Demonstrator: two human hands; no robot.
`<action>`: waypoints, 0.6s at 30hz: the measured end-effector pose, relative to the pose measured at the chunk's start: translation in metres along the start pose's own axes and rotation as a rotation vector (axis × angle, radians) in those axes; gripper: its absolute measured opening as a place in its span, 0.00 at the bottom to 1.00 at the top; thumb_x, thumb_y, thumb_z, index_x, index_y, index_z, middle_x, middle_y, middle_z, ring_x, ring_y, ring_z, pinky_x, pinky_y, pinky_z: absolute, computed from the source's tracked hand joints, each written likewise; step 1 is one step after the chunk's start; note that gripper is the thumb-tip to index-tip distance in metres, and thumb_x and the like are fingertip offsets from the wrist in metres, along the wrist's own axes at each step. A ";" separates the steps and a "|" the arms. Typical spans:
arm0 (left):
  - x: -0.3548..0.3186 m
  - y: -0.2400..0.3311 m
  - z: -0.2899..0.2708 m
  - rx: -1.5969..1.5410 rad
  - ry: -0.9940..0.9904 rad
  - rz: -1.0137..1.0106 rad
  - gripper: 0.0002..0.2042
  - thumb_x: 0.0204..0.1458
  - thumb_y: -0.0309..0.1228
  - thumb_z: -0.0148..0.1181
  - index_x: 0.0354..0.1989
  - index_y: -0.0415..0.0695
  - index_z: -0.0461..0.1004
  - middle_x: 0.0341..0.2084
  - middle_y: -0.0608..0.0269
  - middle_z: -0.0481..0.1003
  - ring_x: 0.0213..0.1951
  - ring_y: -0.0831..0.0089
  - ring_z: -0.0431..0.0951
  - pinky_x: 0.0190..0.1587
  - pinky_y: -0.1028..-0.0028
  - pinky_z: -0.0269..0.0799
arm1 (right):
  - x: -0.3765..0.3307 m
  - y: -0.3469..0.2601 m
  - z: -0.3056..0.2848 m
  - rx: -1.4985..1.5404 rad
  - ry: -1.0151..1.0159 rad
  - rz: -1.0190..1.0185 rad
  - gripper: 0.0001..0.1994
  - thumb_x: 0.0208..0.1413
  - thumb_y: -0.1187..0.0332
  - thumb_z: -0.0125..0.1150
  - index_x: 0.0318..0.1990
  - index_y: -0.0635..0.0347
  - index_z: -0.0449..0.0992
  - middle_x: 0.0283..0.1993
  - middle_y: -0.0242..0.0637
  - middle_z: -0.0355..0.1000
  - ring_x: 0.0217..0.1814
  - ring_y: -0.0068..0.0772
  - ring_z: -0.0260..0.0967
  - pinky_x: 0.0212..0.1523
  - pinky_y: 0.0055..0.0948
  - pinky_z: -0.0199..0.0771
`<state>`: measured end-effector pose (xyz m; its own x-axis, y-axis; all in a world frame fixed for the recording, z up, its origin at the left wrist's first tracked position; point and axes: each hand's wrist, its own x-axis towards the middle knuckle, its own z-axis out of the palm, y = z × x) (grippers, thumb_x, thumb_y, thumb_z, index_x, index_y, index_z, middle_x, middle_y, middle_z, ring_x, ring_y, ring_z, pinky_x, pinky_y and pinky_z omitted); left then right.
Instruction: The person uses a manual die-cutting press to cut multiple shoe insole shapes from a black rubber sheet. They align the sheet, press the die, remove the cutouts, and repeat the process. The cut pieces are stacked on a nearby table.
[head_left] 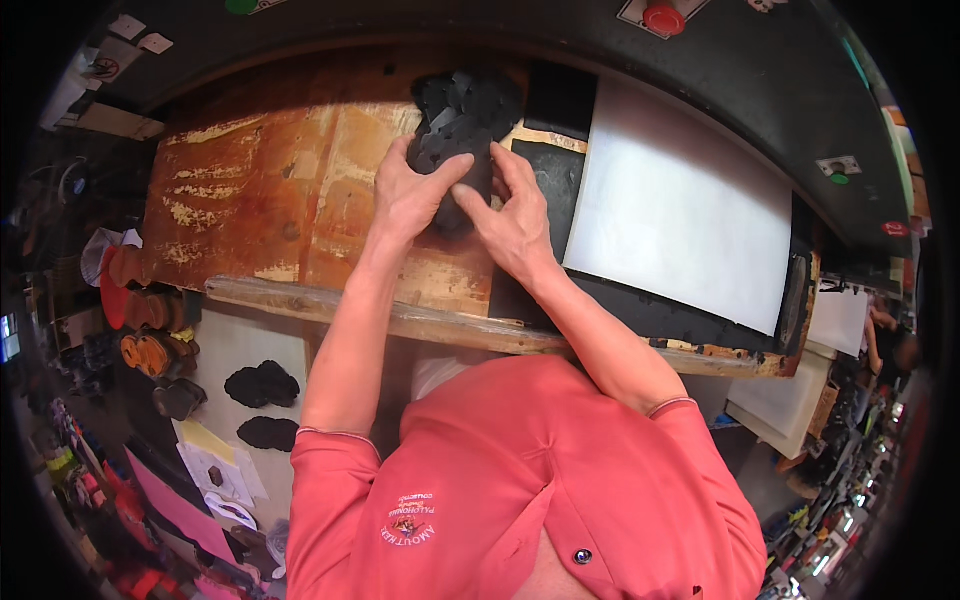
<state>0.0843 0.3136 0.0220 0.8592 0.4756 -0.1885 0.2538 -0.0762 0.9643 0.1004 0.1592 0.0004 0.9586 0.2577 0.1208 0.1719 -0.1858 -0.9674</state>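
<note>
Black pieces [462, 115], flat and matte like cut rubber or leather, lie heaped on the desk [270, 190] just past both hands. The heap's long axis runs away from the person, its far end toward the dark machine panel [560, 40]; single pieces overlap at odd angles with jagged edges, though their exact shape is hard to make out. The left hand [410, 195] presses on the heap's near left side, thumb laid over a piece. The right hand [510, 220] meets it from the right, fingers [515, 165] curled on the same near end, so both hands grasp the pile's lower part.

The desk is worn wood, orange-brown with pale scraped patches and a rough front edge. Right of the hands a black mat [545, 175] lies under a large white sheet [680, 220], smooth and rectangular, close beside the heap. A red knob [663, 17] sits on the panel. Below the desk's left, two more black shapes [262, 385] rest on a pale surface, well apart from the hands.
</note>
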 end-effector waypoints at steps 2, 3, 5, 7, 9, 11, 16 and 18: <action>-0.007 0.013 -0.008 0.102 -0.001 0.088 0.37 0.45 0.39 0.80 0.61 0.30 0.72 0.49 0.43 0.83 0.50 0.59 0.84 0.55 0.63 0.80 | -0.006 -0.007 -0.004 0.029 -0.055 -0.020 0.31 0.61 0.68 0.72 0.69 0.69 0.69 0.66 0.48 0.70 0.63 0.41 0.75 0.65 0.34 0.75; -0.013 0.022 -0.014 0.191 0.016 0.138 0.37 0.45 0.39 0.80 0.62 0.31 0.72 0.49 0.43 0.83 0.50 0.58 0.85 0.55 0.63 0.80 | -0.010 -0.014 -0.007 0.053 -0.082 -0.052 0.31 0.61 0.69 0.72 0.69 0.69 0.69 0.66 0.48 0.71 0.63 0.41 0.75 0.65 0.34 0.75; -0.026 0.041 -0.034 0.339 0.031 0.249 0.37 0.44 0.35 0.79 0.64 0.35 0.72 0.51 0.44 0.82 0.52 0.53 0.85 0.56 0.61 0.80 | -0.012 -0.031 -0.021 -0.082 -0.208 -0.126 0.31 0.59 0.67 0.73 0.66 0.71 0.71 0.63 0.55 0.73 0.63 0.51 0.75 0.64 0.39 0.77; -0.037 0.053 -0.061 0.464 0.018 0.348 0.36 0.45 0.33 0.79 0.64 0.36 0.72 0.51 0.44 0.82 0.52 0.51 0.84 0.57 0.60 0.79 | -0.011 -0.054 -0.046 -0.227 -0.325 -0.212 0.29 0.57 0.68 0.74 0.64 0.71 0.73 0.60 0.58 0.75 0.60 0.53 0.78 0.61 0.40 0.79; -0.043 0.053 -0.080 0.509 -0.014 0.471 0.34 0.46 0.30 0.77 0.64 0.39 0.72 0.52 0.44 0.81 0.54 0.46 0.81 0.59 0.57 0.76 | 0.000 -0.074 -0.063 -0.300 -0.251 -0.485 0.33 0.50 0.67 0.79 0.64 0.68 0.75 0.61 0.55 0.75 0.62 0.56 0.75 0.60 0.45 0.78; -0.038 0.041 -0.084 0.600 -0.132 0.425 0.35 0.46 0.29 0.78 0.65 0.40 0.70 0.52 0.43 0.80 0.56 0.45 0.80 0.61 0.56 0.74 | 0.017 -0.086 -0.067 -0.344 -0.257 -0.701 0.41 0.43 0.66 0.83 0.67 0.64 0.72 0.66 0.56 0.70 0.68 0.62 0.69 0.65 0.51 0.73; -0.034 0.006 -0.090 0.759 -0.118 0.717 0.39 0.44 0.30 0.80 0.67 0.43 0.68 0.55 0.44 0.77 0.58 0.44 0.76 0.64 0.53 0.71 | 0.070 -0.070 -0.014 -0.753 -0.708 -0.793 0.55 0.36 0.58 0.86 0.76 0.60 0.62 0.74 0.57 0.62 0.78 0.63 0.57 0.79 0.65 0.52; -0.037 0.001 -0.093 0.887 -0.040 0.699 0.41 0.45 0.33 0.80 0.69 0.45 0.67 0.59 0.45 0.76 0.61 0.46 0.76 0.66 0.55 0.71 | 0.084 -0.061 -0.010 -0.713 -0.686 -0.881 0.51 0.37 0.59 0.85 0.73 0.60 0.66 0.68 0.53 0.68 0.73 0.59 0.63 0.75 0.60 0.60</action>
<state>0.0112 0.3768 0.0471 0.9460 0.0578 0.3190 -0.0758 -0.9172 0.3911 0.1723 0.1831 0.0721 0.1932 0.9329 0.3038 0.9564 -0.1101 -0.2704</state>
